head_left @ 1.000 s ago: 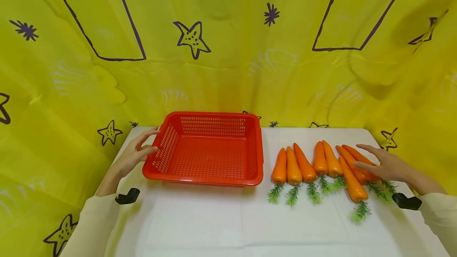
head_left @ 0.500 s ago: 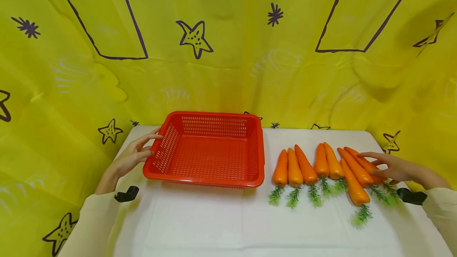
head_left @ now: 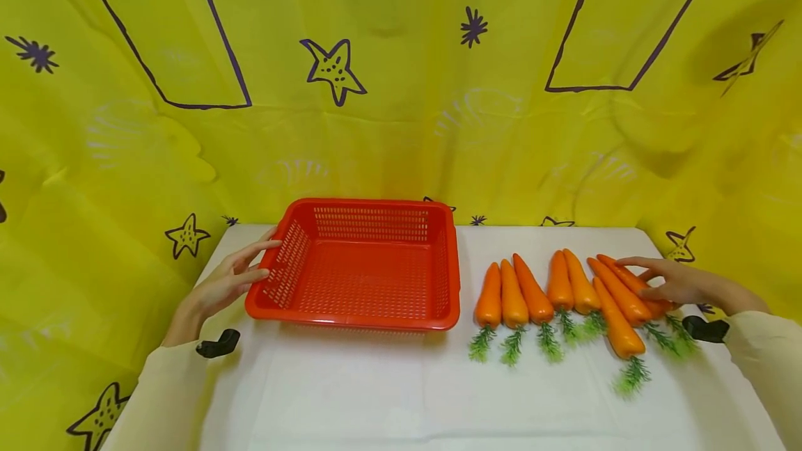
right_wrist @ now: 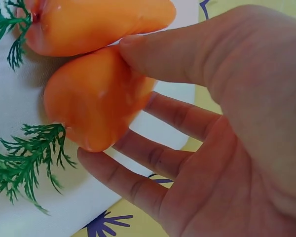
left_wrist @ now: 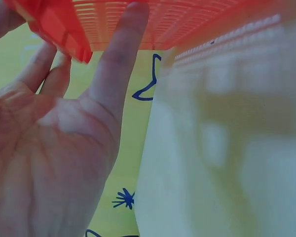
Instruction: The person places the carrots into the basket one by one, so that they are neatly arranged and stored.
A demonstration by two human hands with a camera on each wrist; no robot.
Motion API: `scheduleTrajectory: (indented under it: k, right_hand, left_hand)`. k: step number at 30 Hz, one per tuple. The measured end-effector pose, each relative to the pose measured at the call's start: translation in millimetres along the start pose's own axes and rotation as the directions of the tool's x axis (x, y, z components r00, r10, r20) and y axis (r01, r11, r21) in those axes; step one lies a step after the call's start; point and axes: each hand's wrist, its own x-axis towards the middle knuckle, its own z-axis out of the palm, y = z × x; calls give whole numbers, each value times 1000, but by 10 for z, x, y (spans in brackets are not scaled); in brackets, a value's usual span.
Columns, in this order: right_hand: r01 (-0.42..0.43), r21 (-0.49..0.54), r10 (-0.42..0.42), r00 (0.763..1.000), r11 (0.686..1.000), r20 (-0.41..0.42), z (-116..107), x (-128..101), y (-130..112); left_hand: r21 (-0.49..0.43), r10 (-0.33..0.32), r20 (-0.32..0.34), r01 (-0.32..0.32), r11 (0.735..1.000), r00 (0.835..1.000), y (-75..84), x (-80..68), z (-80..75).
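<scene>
Right hand (head_left: 673, 286) grips the rightmost carrot (head_left: 634, 285), thumb on top and fingers (right_wrist: 138, 182) curling under its thick end, seemingly to lift it off the white table (head_left: 376, 395). That carrot lies at the far right of a row of 8 carrots, leafy tops toward the person, touching its neighbour carrot (head_left: 617, 291). Left hand (head_left: 222, 284) is relaxed, straight fingers resting against the left wall of the red basket (head_left: 363, 312), likely steadying it. Basket sits left of the row, nothing in it. Yellow patterned cloth (head_left: 401, 89) hangs behind.
</scene>
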Motion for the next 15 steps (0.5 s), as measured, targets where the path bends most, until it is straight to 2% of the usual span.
scheduleTrajectory:
  k: [8, 15]
  right_hand:
    - [-9, 3, 9, 1000, 1000, 1, -37, 63, -14]
    - [37, -91, -43, 997, 995, -63, -10, 120, -27]
  left_hand:
    - [-27, -3, 29, 3, 1000, 1000, 5, -48, -45]
    - [22, -28, 8, 28, 999, 1000, 17, -49, -50]
